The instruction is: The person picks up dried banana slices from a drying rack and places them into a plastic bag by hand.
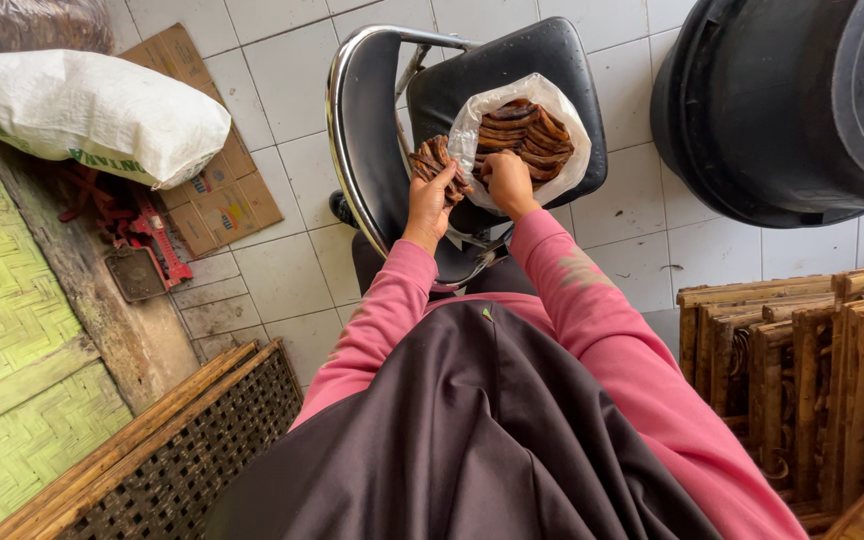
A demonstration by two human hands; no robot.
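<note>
Left hand (430,195) clamped on brown strips (434,160); right hand (508,180) pinching plastic bag (472,130) rim, fingertips hidden

Black padded chair (512,75) with chrome tube frame, standing on pale tiled floor (282,270), carrying a clear plastic bag (482,125) of dark brown curved strips (527,130); white sack (82,110) and flattened cardboard (217,190) lying on tiles nearby.

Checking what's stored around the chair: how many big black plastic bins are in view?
1: a large black plastic bin at upper right, tipped beside the black chair, partly cut off by the frame; others may lie out of view.
</note>
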